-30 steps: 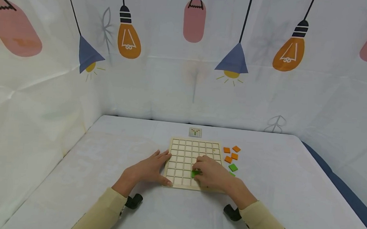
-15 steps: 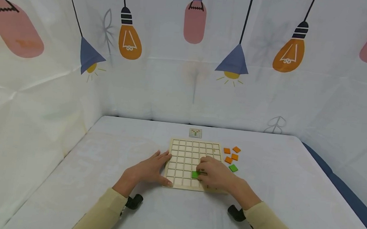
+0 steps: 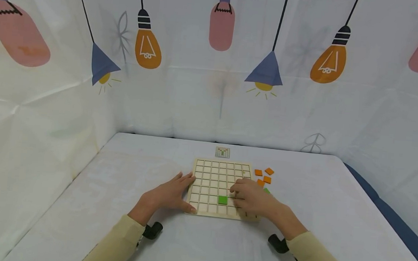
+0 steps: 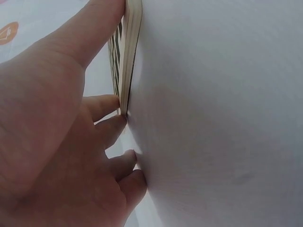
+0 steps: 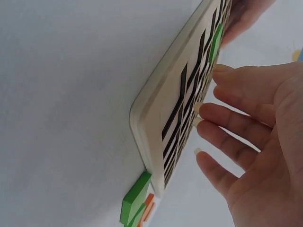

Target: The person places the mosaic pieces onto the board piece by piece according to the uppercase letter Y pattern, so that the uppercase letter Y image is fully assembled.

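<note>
Resting against the left edge of a pale wooden square board with dark grid lines (image 3: 205,185), the person's left hand (image 3: 172,190) has its fingers spread out, thumb down by the near corner, not wrapped around anything. The right hand (image 3: 253,197) is over the board's right side, fingers loosely bent and nothing in them as far as I can see. One flat bright-green square tile (image 3: 222,200) is sitting in a cell, fourth column from the left, second row up from the near edge. Four flat orange square tiles (image 3: 267,179) are lying off to the right on the white tabletop (image 3: 137,162), and the right wrist view catches loose green tiles (image 5: 135,198) just beside the board too. Small printed card with a grid pattern (image 3: 223,152) sits just beyond the far edge.
</note>
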The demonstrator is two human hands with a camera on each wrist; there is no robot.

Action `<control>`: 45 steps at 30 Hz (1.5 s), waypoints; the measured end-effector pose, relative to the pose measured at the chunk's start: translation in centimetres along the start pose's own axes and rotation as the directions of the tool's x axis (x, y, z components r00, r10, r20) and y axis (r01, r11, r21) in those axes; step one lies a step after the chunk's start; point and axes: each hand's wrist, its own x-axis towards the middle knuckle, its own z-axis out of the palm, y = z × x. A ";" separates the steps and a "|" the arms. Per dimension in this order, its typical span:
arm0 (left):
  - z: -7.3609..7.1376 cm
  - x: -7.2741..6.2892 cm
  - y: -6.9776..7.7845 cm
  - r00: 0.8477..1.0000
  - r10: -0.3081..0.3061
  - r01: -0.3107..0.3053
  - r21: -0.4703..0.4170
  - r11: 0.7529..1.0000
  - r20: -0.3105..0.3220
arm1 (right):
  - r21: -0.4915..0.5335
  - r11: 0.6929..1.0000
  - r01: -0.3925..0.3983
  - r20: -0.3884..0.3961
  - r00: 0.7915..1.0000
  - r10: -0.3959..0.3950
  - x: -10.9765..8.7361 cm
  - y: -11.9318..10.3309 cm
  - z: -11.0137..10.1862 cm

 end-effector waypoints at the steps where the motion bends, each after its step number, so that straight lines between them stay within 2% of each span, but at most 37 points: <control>1: 0.0 0.0 0.0 1.000 0.001 -0.001 0.003 1.000 0.001 | 0.000 1.000 -0.008 -0.004 1.000 0.008 -0.1 0.1 -0.1; 4: 0.1 0.0 -0.1 1.000 0.004 -0.004 0.010 1.000 0.003 | -0.014 0.999 -0.035 -0.011 0.999 0.034 -0.4 0.5 -0.2; 10: 0.1 0.0 -0.2 1.000 0.001 -0.001 0.014 1.000 0.000 | -0.038 0.999 -0.030 -0.035 0.999 0.029 -0.9 1.3 -0.7; 16: 0.1 0.1 -0.2 1.000 -0.004 0.004 0.013 1.000 0.001 | -0.003 0.994 -0.108 -0.024 0.994 0.108 -1.5 2.4 -1.7; 22: 0.1 0.0 -0.2 1.000 -0.003 0.003 0.016 1.000 0.004 | 0.012 0.993 -0.115 -0.035 0.993 0.115 -2.0 3.4 -2.4; 31: 0.1 0.2 -0.2 1.000 -0.013 0.013 0.023 1.000 0.007 | -0.038 0.991 -0.130 -0.046 0.991 0.128 -2.7 4.8 -2.2; 40: 0.1 0.2 -0.1 1.000 -0.022 0.021 0.024 0.999 0.013 | -0.040 0.983 -0.177 0.001 0.984 0.177 -3.2 5.4 -2.4; 45: 0.0 0.2 -0.1 1.000 -0.019 0.018 0.019 1.000 0.009 | -0.067 0.983 -0.171 0.003 0.985 0.171 -3.5 6.0 -2.4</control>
